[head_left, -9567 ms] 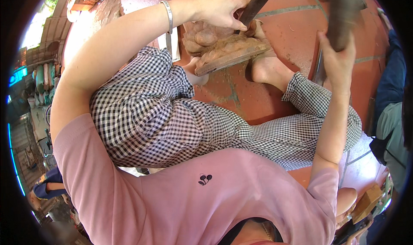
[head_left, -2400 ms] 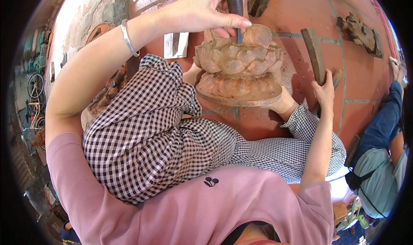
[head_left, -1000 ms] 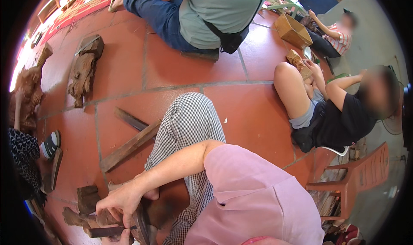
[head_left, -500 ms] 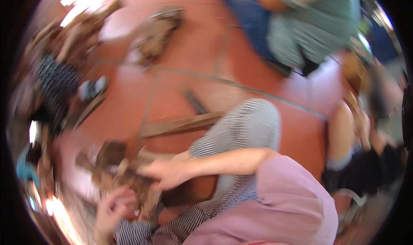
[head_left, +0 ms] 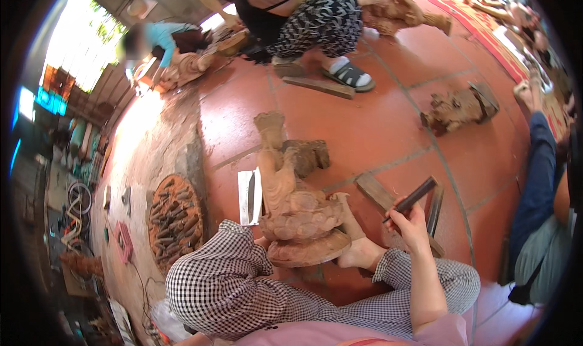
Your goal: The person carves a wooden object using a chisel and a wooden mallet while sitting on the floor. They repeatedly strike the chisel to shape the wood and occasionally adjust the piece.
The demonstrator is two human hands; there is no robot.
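My right hand (head_left: 410, 227) is raised over my right shin, its fingers closed round a dark-handled carving chisel (head_left: 416, 195). The chisel's thin tip points left, toward a carved wooden statue (head_left: 297, 215) but apart from it. That statue, a seated figure on a petalled round base, stands on the floor between my legs, with my bare feet beside it. A dark block of wood (head_left: 306, 157) is right behind it. Only a bit of my left arm (head_left: 194, 340) shows at the lower edge; the hand is out of sight.
A round tray (head_left: 156, 249) with many chisels lies at left, near a pink hexagonal frame (head_left: 123, 243). White paper (head_left: 244, 194) is beside the statue. A wooden bar (head_left: 373, 191) and a dark tool (head_left: 435, 209) lie at right. Other people sit around; another carving (head_left: 458, 110) lies beyond.
The view has swung left and steadied. Both hands were low by the carving; now my right hand is lifted away to the right with a chisel, and my left hand has left the picture.
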